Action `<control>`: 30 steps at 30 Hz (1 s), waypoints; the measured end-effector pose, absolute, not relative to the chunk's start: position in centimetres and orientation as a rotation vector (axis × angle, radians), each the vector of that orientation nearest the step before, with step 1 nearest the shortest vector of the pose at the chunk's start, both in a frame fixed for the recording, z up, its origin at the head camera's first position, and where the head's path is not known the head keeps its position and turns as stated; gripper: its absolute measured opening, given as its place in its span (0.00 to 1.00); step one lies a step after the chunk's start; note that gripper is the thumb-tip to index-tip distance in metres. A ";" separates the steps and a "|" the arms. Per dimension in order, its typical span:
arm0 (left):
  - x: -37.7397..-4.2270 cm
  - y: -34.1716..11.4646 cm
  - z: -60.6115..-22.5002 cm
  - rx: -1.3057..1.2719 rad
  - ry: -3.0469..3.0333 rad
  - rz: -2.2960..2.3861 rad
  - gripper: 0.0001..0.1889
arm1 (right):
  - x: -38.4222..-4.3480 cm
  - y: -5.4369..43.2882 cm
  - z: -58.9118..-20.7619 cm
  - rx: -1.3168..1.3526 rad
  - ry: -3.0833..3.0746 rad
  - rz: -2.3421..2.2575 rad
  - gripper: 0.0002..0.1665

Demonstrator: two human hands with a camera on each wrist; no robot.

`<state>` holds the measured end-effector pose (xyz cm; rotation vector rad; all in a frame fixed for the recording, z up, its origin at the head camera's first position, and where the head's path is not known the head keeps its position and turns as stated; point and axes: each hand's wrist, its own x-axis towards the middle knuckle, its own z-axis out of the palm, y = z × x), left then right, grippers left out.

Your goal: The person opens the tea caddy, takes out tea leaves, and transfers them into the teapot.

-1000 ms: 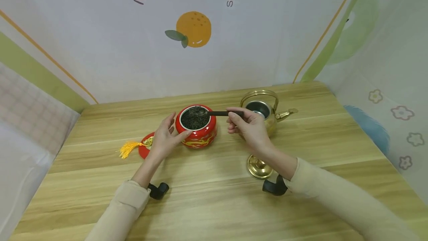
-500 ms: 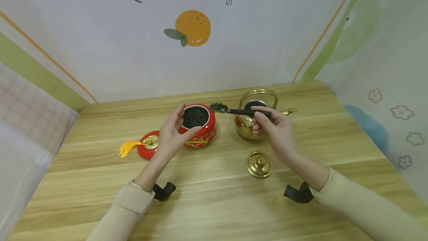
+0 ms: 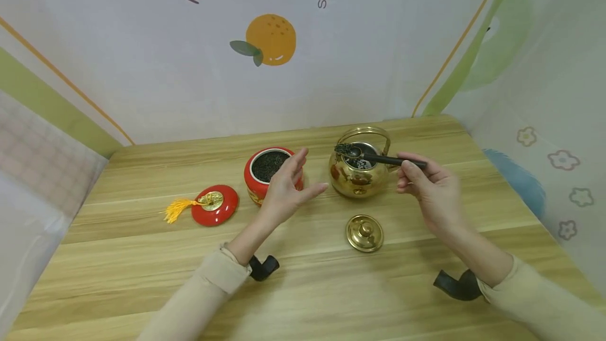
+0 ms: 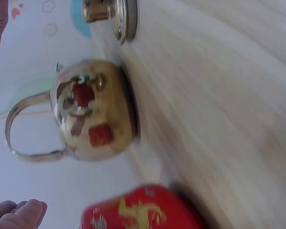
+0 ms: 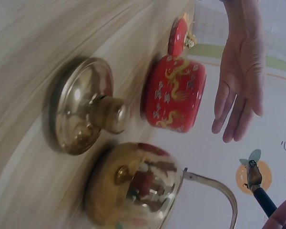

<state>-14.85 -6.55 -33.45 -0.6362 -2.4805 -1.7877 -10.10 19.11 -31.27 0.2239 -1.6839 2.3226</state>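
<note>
We see right hand (image 3: 435, 193) pinching dark-handled spoon (image 3: 385, 160) between thumb and fingers; bowl, heaped with dark tea leaves (image 3: 343, 149), juts past fingertips, above brass kettle (image 3: 357, 183). Left hand (image 3: 285, 191) has fingers extended, thumb apart, near red dragon jar (image 3: 254, 186), not touching. We note left hand hides part of jar; spoon covers part of kettle mouth, interior hard to read. Right wrist view crops right hand.
</note>
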 end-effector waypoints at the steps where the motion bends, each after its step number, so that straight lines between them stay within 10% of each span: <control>1: -15.0 -6.2 -33.6 -0.639 -2.485 -1.789 0.44 | -10.1 19.4 -31.3 0.212 -1.686 2.314 0.10; 30: -18.6 -0.9 -36.8 -0.426 -2.752 -1.638 0.48 | -11.3 22.9 -32.7 0.135 -1.747 2.220 0.13</control>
